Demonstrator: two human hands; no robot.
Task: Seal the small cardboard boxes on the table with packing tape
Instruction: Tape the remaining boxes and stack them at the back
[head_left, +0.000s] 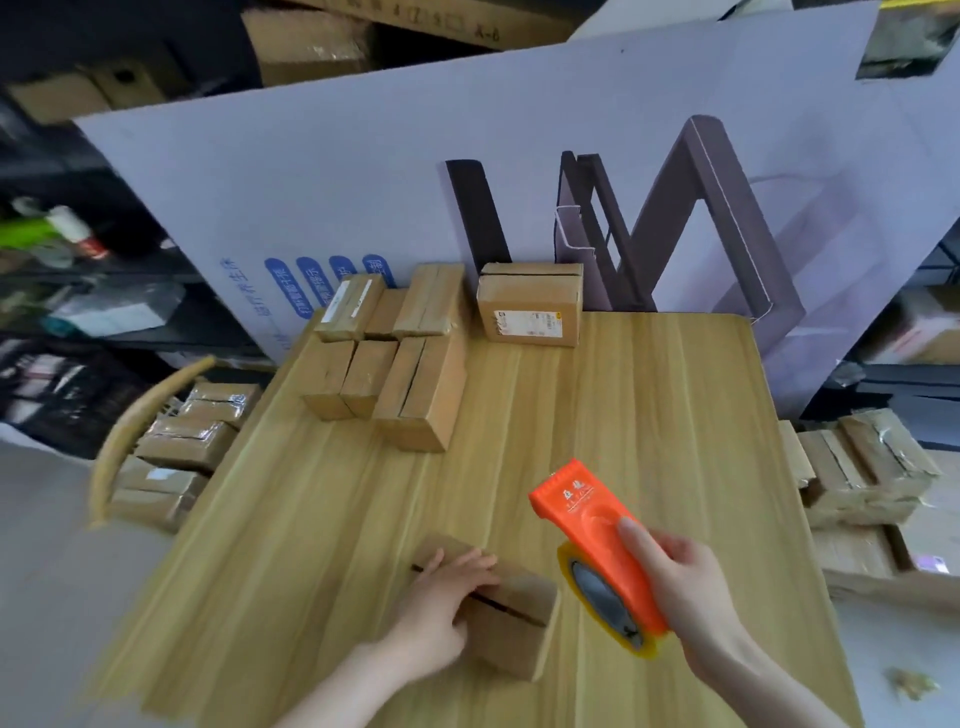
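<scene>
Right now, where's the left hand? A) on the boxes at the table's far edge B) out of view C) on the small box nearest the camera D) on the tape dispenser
C: the left hand presses on top of the small cardboard box, while the right hand grips the orange tape dispenser beside it.

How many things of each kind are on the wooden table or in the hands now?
Cardboard boxes: 8, as far as the blur allows; one is under the left hand.
Tape dispenser: 1, in the right hand.
Total: 9
</scene>
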